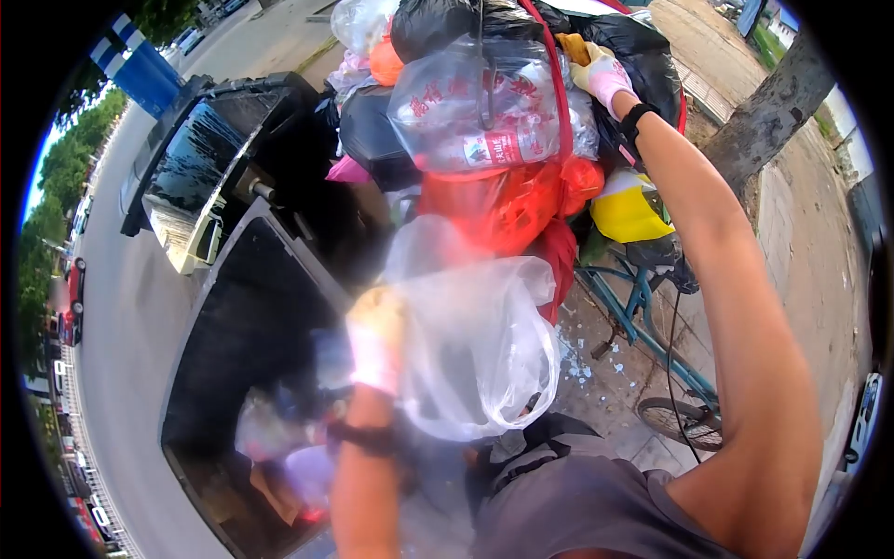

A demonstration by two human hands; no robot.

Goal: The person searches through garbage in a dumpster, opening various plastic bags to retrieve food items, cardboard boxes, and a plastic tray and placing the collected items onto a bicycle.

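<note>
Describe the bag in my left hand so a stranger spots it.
Start at the dark open bin. Near its right edge, the gloved left hand holds the bag. It is limp, whitish and translucent, unlike the stuffed bags above.

Gloved left hand gripping a translucent plastic bag, gloved right hand at the far heaped garbage bags, open garbage bin left, teal bicycle right.
</note>
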